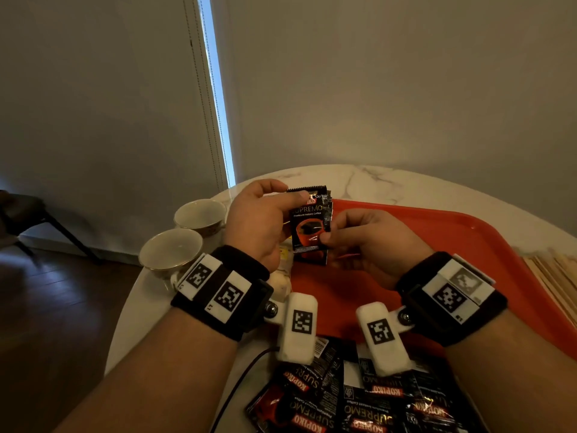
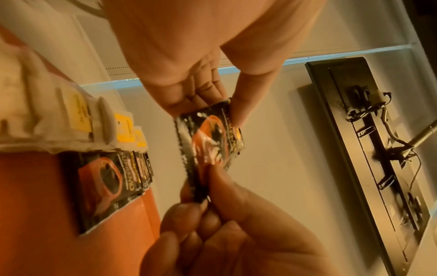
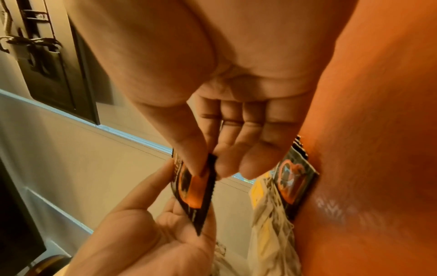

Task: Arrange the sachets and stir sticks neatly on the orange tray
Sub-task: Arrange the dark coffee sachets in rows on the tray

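Both hands hold one black coffee sachet [image 1: 310, 228] upright above the left end of the orange tray [image 1: 452, 245]. My left hand [image 1: 296, 198] pinches its top edge between thumb and fingers. My right hand [image 1: 326, 237] pinches its lower right corner. The left wrist view has the sachet [image 2: 210, 147] between both hands, with a short row of black sachets [image 2: 106, 179] lying on the tray [image 2: 35, 214]. In the right wrist view my thumb and fingers [image 3: 203, 168] grip the sachet's [image 3: 194, 196] serrated edge. A loose pile of black sachets [image 1: 359, 401] lies at the tray's near edge.
Wooden stir sticks [image 1: 555, 276] lie on the table right of the tray. Two white cups [image 1: 199, 214] [image 1: 170, 251] stand at the left. White tea bags with yellow tags [image 2: 78, 115] lie beside the tray's left end. A black cable [image 1: 243, 376] runs off the marble table's [image 1: 390, 182] near edge.
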Tool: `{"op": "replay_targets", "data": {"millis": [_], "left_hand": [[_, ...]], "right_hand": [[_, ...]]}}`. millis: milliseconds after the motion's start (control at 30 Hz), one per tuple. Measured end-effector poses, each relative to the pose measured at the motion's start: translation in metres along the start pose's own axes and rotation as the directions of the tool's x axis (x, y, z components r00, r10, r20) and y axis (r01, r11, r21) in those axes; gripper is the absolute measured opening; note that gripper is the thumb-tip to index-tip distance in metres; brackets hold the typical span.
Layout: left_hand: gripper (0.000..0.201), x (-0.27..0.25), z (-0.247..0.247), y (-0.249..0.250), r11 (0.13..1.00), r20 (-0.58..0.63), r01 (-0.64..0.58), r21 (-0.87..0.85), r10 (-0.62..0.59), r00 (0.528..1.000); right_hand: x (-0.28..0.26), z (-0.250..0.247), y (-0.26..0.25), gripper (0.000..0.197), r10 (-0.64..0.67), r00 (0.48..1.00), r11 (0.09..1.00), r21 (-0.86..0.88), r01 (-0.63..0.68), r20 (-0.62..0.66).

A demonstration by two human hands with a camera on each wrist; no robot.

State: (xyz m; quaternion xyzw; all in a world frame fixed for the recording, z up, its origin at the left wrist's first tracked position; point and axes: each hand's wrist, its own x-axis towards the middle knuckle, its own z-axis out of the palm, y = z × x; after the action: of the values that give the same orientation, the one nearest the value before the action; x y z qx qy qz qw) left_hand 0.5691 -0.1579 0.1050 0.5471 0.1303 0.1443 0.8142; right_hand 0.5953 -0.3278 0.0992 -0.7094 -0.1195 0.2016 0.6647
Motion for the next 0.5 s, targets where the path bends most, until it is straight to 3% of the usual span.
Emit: {"op": "replay_targets", "data": {"millis": [267,500], "left_hand": [[0.018,-0.002,0.002,0.002,0.999,0.034,0.031,0.022,-0.032,0.999],[0.03,-0.002,-0.004,0.006,0.996,-0.098,-0.051,0.072,0.058,0.993]], "right_hand": [[0.0,0.002,-0.009,0.017,-0.16,0.981,0.984,-0.104,0.148,-0.114],[0.009,-0.006,-0.003,0.011,0.106,0.966,0.994,0.012,-0.106,-0.235]]}}
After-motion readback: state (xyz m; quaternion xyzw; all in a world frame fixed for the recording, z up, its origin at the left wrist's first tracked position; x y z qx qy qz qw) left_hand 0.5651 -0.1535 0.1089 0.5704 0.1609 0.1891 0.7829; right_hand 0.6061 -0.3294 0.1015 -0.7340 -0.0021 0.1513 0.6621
